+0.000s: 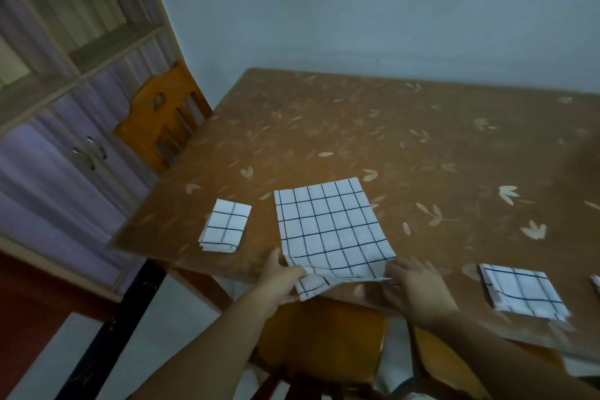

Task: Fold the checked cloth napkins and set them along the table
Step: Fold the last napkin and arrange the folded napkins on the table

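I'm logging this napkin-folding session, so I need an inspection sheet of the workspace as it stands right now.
Surface: brown table with a leaf pattern, mostly bare.
Job's things: large checked napkin spread flat at the near edge, its near hem lifted; small folded napkin to its left; folded napkin to its right; the edge of another cloth at the frame's right border.
Clutter: nothing seen.
Grippers: left hand pinches the napkin's near left corner; right hand grips the near right corner.
Cables: nothing seen.
Surroundings: wooden chair at the table's far left, a second chair below the hands, shelf cabinet on the left, plain wall behind.
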